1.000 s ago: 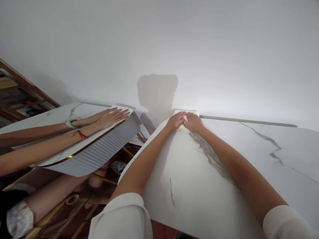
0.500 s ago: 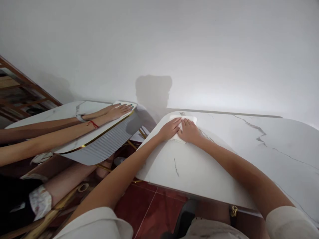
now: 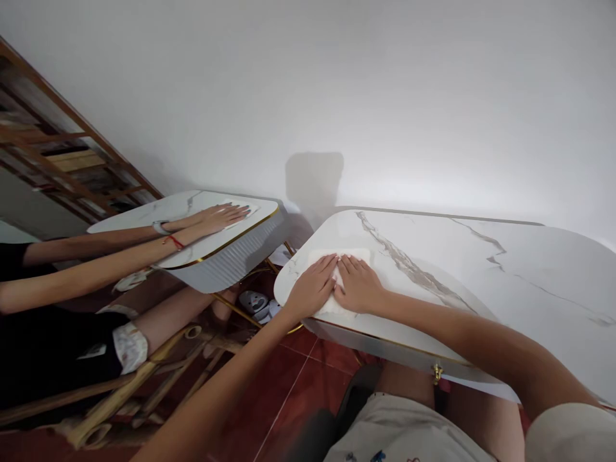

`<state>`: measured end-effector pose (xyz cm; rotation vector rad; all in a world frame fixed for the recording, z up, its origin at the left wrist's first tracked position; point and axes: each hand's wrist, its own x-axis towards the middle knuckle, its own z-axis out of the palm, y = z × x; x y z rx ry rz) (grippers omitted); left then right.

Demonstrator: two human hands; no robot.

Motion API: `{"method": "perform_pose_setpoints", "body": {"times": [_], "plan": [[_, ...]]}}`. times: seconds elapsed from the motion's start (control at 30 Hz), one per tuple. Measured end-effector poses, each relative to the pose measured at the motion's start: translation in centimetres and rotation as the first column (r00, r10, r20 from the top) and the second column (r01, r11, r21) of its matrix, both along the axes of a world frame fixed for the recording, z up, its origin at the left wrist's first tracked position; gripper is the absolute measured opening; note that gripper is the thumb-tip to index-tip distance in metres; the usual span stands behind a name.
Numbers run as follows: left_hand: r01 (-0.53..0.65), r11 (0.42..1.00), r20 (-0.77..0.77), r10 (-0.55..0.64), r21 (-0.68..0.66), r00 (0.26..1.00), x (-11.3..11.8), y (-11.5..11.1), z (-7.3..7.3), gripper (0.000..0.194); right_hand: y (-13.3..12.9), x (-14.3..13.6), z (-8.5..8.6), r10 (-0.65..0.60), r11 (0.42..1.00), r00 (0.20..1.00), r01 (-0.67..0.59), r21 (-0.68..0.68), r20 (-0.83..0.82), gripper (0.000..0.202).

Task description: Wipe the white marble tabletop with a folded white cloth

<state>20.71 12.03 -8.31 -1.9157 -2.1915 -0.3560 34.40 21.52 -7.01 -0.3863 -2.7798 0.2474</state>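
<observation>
A folded white cloth (image 3: 334,308) lies flat on the marble-patterned tabletop (image 3: 543,256), close to its left end and front edge. My left hand (image 3: 312,285) presses on the cloth with its fingers stretched out. Beside it my right hand (image 3: 360,282) also lies flat on the cloth, fingertips pointing away from me. The two hands nearly touch at the thumbs and index fingers. Grey-brown veins run across the white surface to the right of the cloth.
At the left, another person's hands (image 3: 224,217) rest on a white cloth upon a second marble-patterned table (image 3: 178,258). A white wall (image 3: 433,96) stands behind both tables. A gold knob (image 3: 436,372) sits on the front of my table. A wooden chair (image 3: 129,391) is at lower left.
Both my hands and the white cloth have moved from near the table's back edge toward its front edge. The other person's hands have slid slightly back from their table's right corner.
</observation>
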Motion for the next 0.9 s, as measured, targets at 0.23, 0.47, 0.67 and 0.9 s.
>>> {"method": "perform_pose_setpoints", "body": {"times": [0.23,0.47,0.67,0.9], "plan": [[0.012,1.000,0.028,-0.013,0.026,1.000,3.1,4.0,0.2,0.051,3.7,3.1,0.2,-0.022,1.000,1.000,0.022,0.003,0.018,0.062],[0.041,0.996,0.096,-0.049,0.078,0.994,-0.1,10.6,0.6,0.049,10.8,-0.5,0.7,0.013,0.996,0.992,-0.002,-0.085,0.122,0.063],[0.083,0.992,0.109,-0.093,0.099,0.990,-4.3,15.2,0.4,0.049,14.4,-4.8,0.8,-0.089,0.992,0.992,0.097,-0.078,0.094,0.060],[0.117,0.987,0.099,-0.128,0.109,0.987,-7.6,19.8,0.3,0.047,18.1,-7.6,0.6,-0.154,0.985,0.987,0.158,-0.072,0.050,0.059]]}}
